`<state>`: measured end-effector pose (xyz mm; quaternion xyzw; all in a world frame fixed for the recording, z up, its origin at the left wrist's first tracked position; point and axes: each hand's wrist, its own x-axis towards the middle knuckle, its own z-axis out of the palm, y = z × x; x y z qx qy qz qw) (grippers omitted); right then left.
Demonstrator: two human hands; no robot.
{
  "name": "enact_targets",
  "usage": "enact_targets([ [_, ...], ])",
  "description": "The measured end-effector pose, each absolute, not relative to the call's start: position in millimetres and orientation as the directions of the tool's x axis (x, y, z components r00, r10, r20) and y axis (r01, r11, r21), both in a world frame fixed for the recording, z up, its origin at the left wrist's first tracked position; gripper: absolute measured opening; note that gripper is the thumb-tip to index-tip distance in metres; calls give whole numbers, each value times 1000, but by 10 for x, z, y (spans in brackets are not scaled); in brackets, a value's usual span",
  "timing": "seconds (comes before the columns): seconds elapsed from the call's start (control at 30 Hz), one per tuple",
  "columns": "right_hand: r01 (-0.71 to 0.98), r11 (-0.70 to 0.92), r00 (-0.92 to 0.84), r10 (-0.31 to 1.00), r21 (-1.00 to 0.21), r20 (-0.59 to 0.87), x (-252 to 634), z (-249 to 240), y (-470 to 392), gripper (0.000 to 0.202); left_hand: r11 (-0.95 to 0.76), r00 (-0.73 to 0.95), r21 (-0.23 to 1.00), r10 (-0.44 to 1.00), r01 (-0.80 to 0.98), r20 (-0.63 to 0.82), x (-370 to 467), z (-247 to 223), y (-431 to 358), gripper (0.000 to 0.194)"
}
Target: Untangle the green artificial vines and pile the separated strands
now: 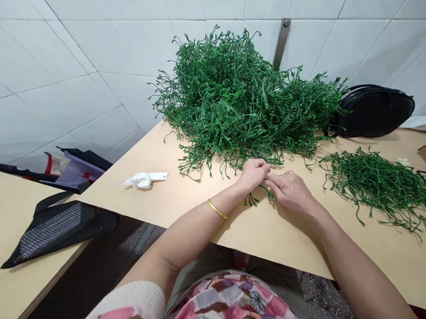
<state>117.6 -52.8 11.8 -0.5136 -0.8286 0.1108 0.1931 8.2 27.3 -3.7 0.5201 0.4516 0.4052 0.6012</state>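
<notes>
Here, left hand (253, 173) grips a few green sprigs (252, 201), tips showing at seven o'clock below it; right hand (292, 192) meets it, fingers bent, hold unclear; big green heap (236, 97) at twelve, smaller pile (385, 180) at three, white tissue (144, 180) at nine

Thin green plastic-looking sprigs (252, 201) with budded tips are held between the fingers (276, 188), fanned toward the tan counter's (265, 232) near edge.

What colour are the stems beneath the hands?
Green; the stems show best in the head view.
</notes>
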Motion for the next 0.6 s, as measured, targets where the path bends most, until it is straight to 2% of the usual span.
enact_targets([
  [0.1,654,573,-567,803,-494,182,1071,260,-691,42,136,144,989,981,-63,-126,25,-40,378,26],
  [0.13,662,560,-531,819,-498,216,1093,302,-723,42,96,198,993,977,-64,-82,-7,-39,393,26],
  [0.2,801,386,-267,914,-458,305,1260,363,-739,39,25,321,998,947,-58,-5,-66,-32,377,28],
  [0.23,890,227,-81,933,-397,351,1397,380,-728,37,0,379,998,925,-57,22,-86,-24,351,31],
  [0.3,982,-129,176,892,-140,416,1712,391,-693,35,-19,457,998,888,-60,44,-106,0,285,39],
  [0.33,966,-255,243,866,-33,438,1854,390,-678,34,-18,478,998,877,-65,47,-106,14,256,43],
  [0.4,924,-374,291,821,77,492,2032,393,-656,35,-1,486,997,873,-78,39,-95,36,223,49],
  [0.43,924,-372,283,816,83,503,2051,402,-647,34,17,478,996,878,-87,27,-87,42,220,52],
  [0.5,968,-250,222,843,-9,491,1950,436,-619,33,60,453,993,892,-106,-5,-70,41,234,58],
  [0.6,936,114,34,913,-333,406,1599,497,-535,35,96,455,985,890,-142,-21,-60,28,272,65],
])
